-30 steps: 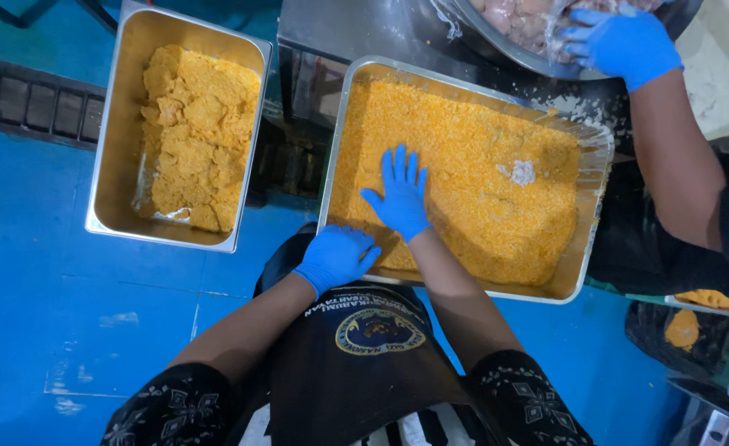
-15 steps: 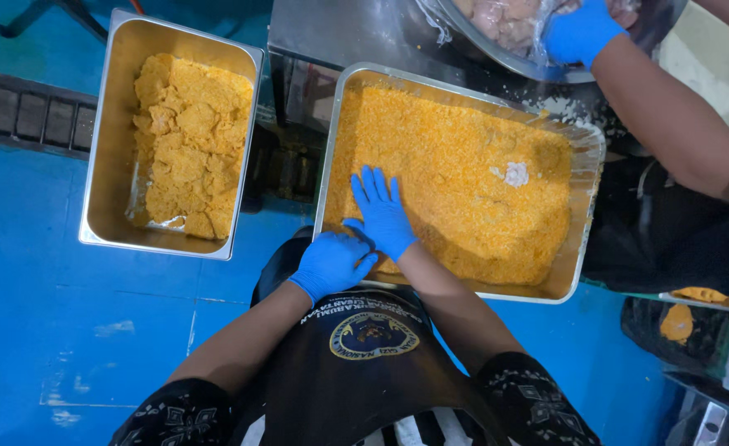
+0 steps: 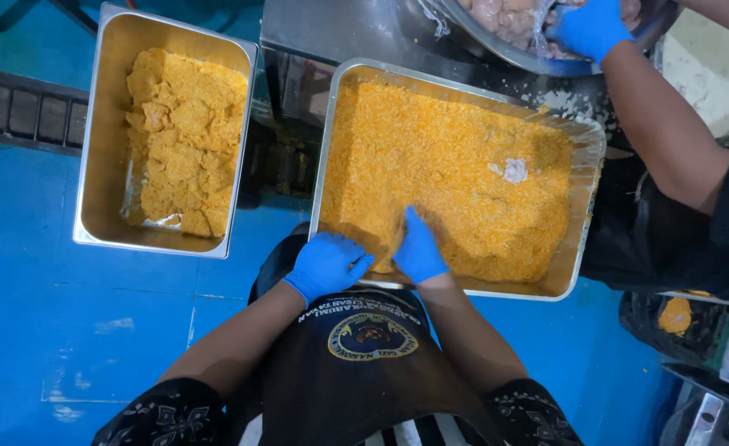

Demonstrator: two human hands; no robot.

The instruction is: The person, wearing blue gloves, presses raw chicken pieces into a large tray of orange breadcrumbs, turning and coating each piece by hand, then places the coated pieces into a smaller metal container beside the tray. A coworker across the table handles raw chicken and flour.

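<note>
Left blue-gloved hand (image 3: 326,264) curling loosely at the near rim, right blue-gloved hand (image 3: 419,250) digging flat, fingers together, gripping nothing, into orange breadcrumbs (image 3: 455,177) filling the rectangular steel pan (image 3: 583,239), open crumb bed stretching ahead, coworker's gloved hand (image 3: 589,29) working beyond the far edge.

Crumb tray (image 3: 583,206) lying directly ahead, both hands, left hand (image 3: 325,264) beside right hand (image 3: 419,250), resting at its near edge; second tray (image 3: 100,149) sitting to the left, coated pieces (image 3: 183,140) inside; bowl (image 3: 497,45) standing behind, a co-worker's hand (image 3: 589,26) in it
</note>
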